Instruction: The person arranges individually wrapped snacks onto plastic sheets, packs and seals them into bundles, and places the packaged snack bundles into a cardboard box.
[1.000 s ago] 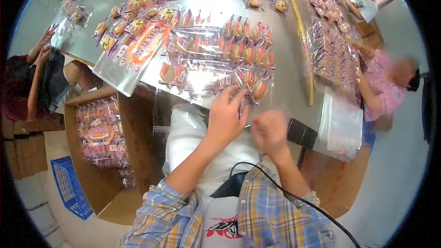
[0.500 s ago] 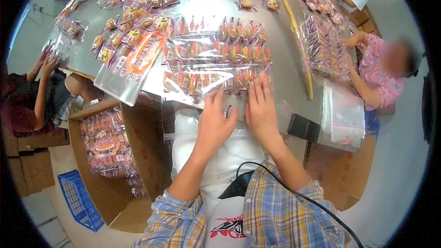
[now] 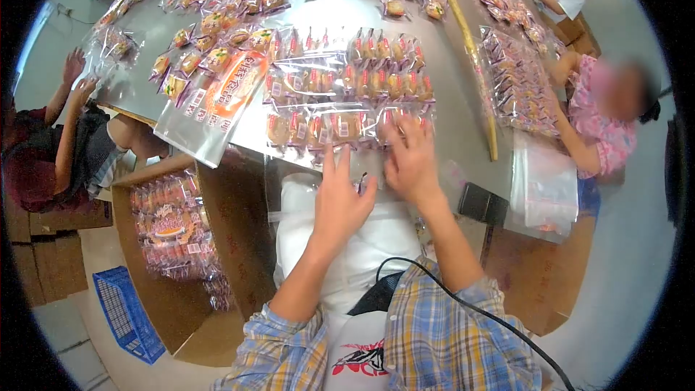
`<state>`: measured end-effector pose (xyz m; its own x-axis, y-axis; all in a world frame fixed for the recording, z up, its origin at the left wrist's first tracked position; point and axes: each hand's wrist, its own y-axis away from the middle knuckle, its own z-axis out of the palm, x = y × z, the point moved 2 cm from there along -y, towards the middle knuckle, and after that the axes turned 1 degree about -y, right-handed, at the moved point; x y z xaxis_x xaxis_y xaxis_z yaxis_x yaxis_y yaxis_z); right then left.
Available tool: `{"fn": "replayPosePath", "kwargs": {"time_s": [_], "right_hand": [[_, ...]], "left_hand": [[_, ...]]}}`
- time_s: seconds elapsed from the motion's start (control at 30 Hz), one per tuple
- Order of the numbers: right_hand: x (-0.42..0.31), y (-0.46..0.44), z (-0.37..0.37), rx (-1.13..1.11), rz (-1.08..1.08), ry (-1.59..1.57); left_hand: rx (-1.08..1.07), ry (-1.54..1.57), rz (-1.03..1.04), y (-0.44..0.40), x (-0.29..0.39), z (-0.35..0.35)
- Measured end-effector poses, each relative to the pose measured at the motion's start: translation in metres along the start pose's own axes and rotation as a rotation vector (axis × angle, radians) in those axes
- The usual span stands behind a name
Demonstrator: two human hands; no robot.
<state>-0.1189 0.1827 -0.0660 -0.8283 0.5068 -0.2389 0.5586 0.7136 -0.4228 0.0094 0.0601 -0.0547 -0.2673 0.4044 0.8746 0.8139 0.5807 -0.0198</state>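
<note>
A clear plastic bag point(image 3: 289, 192) lies at the table's near edge, with rows of small wrapped cakes point(image 3: 347, 78) inside it. My left hand point(image 3: 342, 199) rests on the bag's lower part, fingers spread and pointing at the lowest row. On the right end of that row, my right hand point(image 3: 411, 163) touches the packs with its fingers apart and slightly bent. Left of the rows lies a printed clear bag point(image 3: 206, 112) with orange and white print. Loose wrapped cakes point(image 3: 190, 64) lie beside it.
A yellow stick point(image 3: 470, 51) runs along the table point(image 3: 452, 119). At right are a dark box point(image 3: 483, 203), clear bags point(image 3: 546, 185) and another filled bag point(image 3: 514, 80). An open carton point(image 3: 246, 246) and blue crate point(image 3: 127, 311) stand lower left. Co-workers sit left point(image 3: 43, 152) and right point(image 3: 608, 116).
My right hand came from beside the bag's edge onto the lowest row, and its fingers have since bent a little. My left hand shifted down and left. The lowest row looks straighter.
</note>
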Motion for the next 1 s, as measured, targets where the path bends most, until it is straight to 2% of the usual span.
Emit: {"fn": "replayPosePath", "kwargs": {"time_s": [0.07,0.27,0.4,0.53,0.57,0.6,0.67,0.77,0.87,0.9,1.0], "right_hand": [[-0.002,-0.003,0.005,-0.002,-0.020,0.068],[-0.009,-0.005,0.025,-0.002,0.009,0.156],[-0.008,-0.007,0.037,0.055,0.054,0.230],[-0.011,-0.007,0.040,0.150,0.092,0.170],[-0.009,-0.008,0.046,0.188,0.096,0.173],[-0.010,-0.008,0.050,0.227,0.095,0.174],[-0.011,-0.008,0.052,0.252,0.093,0.150],[-0.006,-0.002,0.053,0.238,0.081,0.131],[-0.006,-0.002,0.050,0.240,0.079,0.110],[-0.006,-0.002,0.049,0.247,0.083,0.103],[-0.005,0.000,0.049,0.230,0.077,0.042]], "left_hand": [[0.038,0.183,-0.021,0.002,0.001,0.005],[0.092,0.155,0.217,-0.006,0.008,0.010],[0.037,0.200,0.268,-0.012,0.000,0.019],[0.308,-0.072,0.239,0.003,-0.020,-0.002],[0.410,-0.176,0.335,0.001,-0.025,-0.006],[0.418,-0.270,0.291,-0.001,-0.027,-0.012],[0.380,-0.320,0.326,-0.011,-0.034,-0.020],[0.310,-0.204,0.341,-0.020,-0.028,-0.021],[0.296,-0.157,0.274,-0.030,-0.034,-0.015],[0.308,-0.166,0.332,-0.034,-0.033,-0.015],[0.228,-0.188,0.289,-0.023,-0.027,-0.018]]}}
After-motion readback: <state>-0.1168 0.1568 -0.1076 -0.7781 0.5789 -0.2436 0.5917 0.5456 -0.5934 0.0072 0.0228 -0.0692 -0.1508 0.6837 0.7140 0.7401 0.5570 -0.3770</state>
